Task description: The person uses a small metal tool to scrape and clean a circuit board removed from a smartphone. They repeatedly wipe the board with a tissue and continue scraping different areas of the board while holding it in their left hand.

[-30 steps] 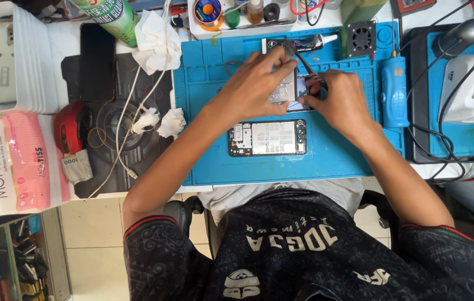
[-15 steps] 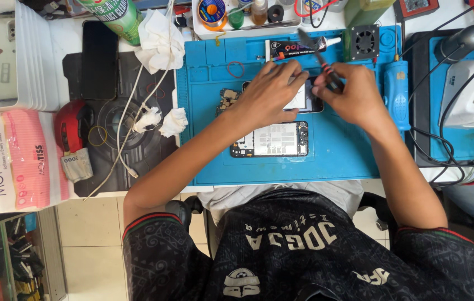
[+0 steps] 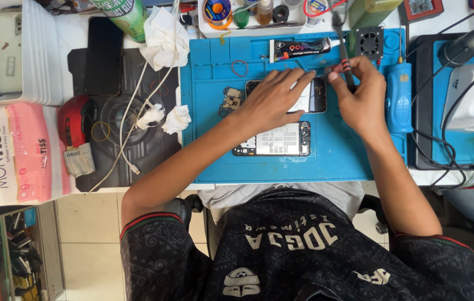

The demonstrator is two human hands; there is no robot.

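Now our left hand [image 3: 275, 100] lies flat, pinning the phone panel [image 3: 315, 96] on the blue mat [image 3: 337, 150]; our right hand [image 3: 362, 97] pinches a red-banded tool [image 3: 347, 69]. A slip could scratch it.

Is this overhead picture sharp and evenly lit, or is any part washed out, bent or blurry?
Head view: the blue mat and both hands are sharp and evenly lit; the left hand casts only a soft shadow. The white tray at the far left and the white tabletop look washed out. The wide lens bows straight edges near the frame's borders. The right hand shows no motion blur.
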